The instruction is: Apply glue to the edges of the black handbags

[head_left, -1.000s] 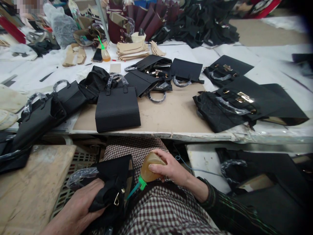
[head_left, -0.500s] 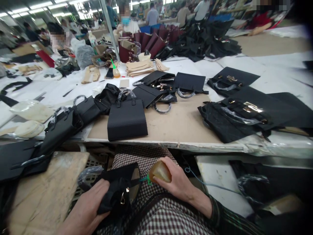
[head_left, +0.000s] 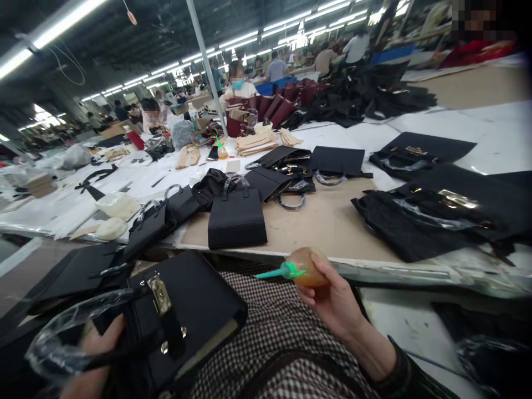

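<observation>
A glue bottle (head_left: 307, 269) with amber contents and a green nozzle is in my right hand (head_left: 336, 305), its tip pointing left over the checkered apron. My left hand (head_left: 100, 349) grips a black handbag (head_left: 195, 299) at its handle side, partly hidden behind the plastic-wrapped handle. The bag lies tilted over my lap, its gold clasp (head_left: 159, 293) facing up and a pale edge showing along its lower side. Beyond it, another black handbag (head_left: 236, 219) stands on the table edge, its handles wrapped in clear plastic.
More black bags (head_left: 436, 210) lie on the table at right and others (head_left: 149, 227) at left. A second glue bottle (head_left: 221, 151), a stack of tan pieces (head_left: 256, 142) and maroon bags (head_left: 282, 105) are farther back. A metal pole (head_left: 208, 66) rises there. Other people work beyond.
The bag on my lap has turned, so its gold clasp now shows. My right hand has lifted the glue bottle away from it, up and to the right. The view has tilted upward.
</observation>
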Motion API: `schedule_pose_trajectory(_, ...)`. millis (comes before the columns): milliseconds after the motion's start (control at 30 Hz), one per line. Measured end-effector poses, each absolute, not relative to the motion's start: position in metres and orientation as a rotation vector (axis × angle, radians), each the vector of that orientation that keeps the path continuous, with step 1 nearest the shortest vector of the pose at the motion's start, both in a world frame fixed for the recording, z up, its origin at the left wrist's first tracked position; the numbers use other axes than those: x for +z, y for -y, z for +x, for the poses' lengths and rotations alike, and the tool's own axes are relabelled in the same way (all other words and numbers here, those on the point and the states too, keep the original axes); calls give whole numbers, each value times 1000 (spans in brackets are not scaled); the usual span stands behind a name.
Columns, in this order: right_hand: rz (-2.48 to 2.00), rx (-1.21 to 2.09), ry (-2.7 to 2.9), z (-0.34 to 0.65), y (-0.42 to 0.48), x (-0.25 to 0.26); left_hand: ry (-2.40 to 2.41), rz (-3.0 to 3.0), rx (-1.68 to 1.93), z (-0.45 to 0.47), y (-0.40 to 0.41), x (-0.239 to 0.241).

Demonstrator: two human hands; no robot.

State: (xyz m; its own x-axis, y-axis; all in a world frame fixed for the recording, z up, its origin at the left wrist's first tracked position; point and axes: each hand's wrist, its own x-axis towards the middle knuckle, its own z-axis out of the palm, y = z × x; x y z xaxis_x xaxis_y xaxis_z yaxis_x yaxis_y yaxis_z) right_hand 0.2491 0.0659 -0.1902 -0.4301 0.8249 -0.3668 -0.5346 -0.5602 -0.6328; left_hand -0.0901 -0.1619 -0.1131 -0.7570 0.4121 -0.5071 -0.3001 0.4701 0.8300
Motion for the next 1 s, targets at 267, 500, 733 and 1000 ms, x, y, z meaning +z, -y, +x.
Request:
schedule_pose_trajectory(267, -886, 2050, 938, 266, -44, -200, -1733, -313, 1352, -41, 163, -146)
schedule_pose_trajectory(500, -873, 1757, 1422, 267, -44, -207, -1746, -319, 1312, -53, 145, -150)
schedule_pose_trajectory(733, -571, 1270, 1789, 254, -63, -210, -1712, -250, 1318, -57, 95, -145)
schedule_pose_trajectory(1000, -294, 957, 1995, 243, -83, -205, -1682, -288, 1280, -64, 69, -146)
